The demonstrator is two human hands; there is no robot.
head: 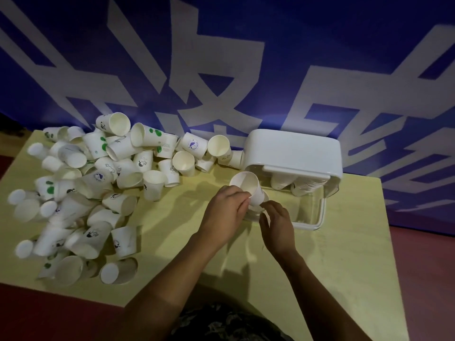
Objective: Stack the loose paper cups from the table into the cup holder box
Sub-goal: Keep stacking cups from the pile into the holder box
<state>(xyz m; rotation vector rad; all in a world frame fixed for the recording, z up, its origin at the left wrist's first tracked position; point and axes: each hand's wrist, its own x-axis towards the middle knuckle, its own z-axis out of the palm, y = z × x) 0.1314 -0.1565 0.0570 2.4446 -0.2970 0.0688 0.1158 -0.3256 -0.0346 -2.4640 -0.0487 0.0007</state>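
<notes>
Near the frame centre our left hand (225, 209) grips a tilted paper cup (248, 189), mouth toward upper left; our right hand (278, 223), relaxed open, is beside the cup holder box (293, 153), nearer

A: Background, quick?
B: Blue banner (246, 45) across the back, big pale blocky characters on it, wrinkled in places.
A: Furniture?
B: One table (344, 254), pale yellow-green top, pushed up against the banner.
A: Floor?
B: Dark red floor (430, 279) showing left and right of the table.
A: Light?
B: Dim, with soft shadows on the tabletop.
</notes>
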